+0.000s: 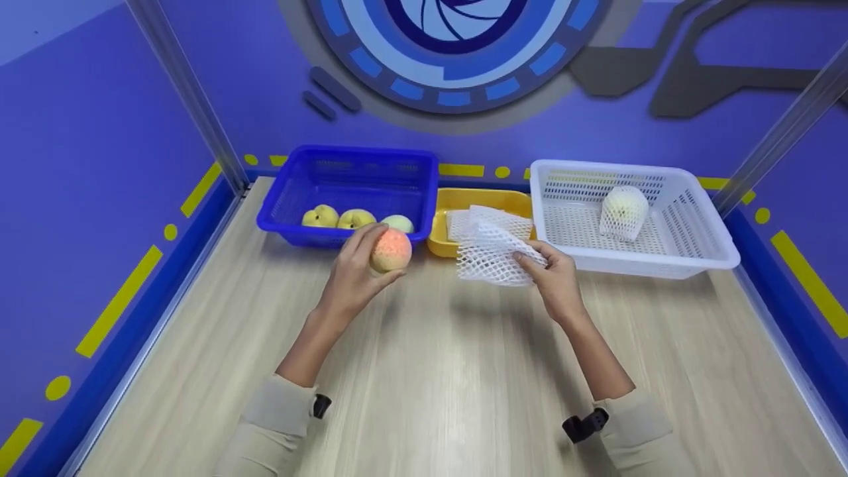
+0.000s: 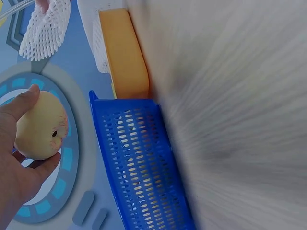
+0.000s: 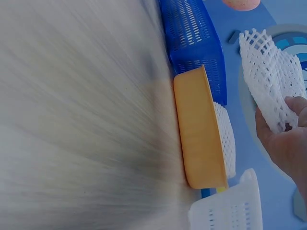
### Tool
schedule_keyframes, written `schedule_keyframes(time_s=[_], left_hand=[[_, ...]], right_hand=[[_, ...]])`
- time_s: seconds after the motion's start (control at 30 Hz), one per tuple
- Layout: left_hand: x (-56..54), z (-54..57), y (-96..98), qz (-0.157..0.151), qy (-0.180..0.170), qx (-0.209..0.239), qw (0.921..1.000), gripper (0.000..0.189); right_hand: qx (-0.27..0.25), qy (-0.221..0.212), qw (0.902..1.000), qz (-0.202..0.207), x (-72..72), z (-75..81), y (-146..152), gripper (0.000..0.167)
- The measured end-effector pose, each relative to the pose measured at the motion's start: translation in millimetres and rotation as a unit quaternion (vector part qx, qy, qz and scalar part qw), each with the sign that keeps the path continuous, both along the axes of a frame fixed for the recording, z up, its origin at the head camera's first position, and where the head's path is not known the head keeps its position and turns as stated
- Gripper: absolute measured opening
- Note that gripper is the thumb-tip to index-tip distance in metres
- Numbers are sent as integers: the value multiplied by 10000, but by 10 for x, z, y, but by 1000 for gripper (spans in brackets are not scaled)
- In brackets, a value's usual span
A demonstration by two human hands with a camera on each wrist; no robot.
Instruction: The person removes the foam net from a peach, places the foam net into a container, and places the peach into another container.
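In the head view my left hand grips a pink-and-yellow peach between thumb and fingers, just in front of the blue basket. Its stem hollow shows in the left wrist view, where the peach looks mostly pale yellow. My right hand pinches a white foam net sleeve by its right end. The sleeve's other end spreads toward the peach, apart from it. Seen from the right wrist, the free end of the foam net gapes somewhat.
The blue basket at the back left contains several pale yellow peaches. A yellow tray with more foam nets stands in the middle. At right, the white basket holds one net-wrapped fruit. Walls enclose the wooden table.
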State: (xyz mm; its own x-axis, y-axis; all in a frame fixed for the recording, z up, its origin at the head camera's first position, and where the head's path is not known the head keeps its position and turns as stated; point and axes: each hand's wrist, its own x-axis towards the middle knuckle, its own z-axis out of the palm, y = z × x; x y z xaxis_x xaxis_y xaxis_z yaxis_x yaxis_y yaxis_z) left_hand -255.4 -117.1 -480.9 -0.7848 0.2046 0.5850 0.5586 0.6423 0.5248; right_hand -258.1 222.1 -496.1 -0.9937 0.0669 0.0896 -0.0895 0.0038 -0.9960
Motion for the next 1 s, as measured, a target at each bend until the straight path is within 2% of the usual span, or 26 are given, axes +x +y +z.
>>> schedule_keyframes(time_s=[0.13,0.23,0.4,0.63,1.0], left_hand=[[-31,-10,-11,-28,45,-159,9999,77],[-56,-11,-29,-27,78,-252,9996,77],[-125,11,-94,9,46,-355,9994,76],[-265,58,-211,21,85,-400,9992,75],[-488,93,-361,216,-114,-325,9992,76]], right_hand=[[784,334,9956,-382,41,77,-16,27],[1232,486,9893,-604,15,53,-13,26],[1454,691,9833,-844,-100,-17,12,25],[1794,1192,9716,-982,-226,13,24,22],[2062,1392,9637,-965,-385,51,-47,20]])
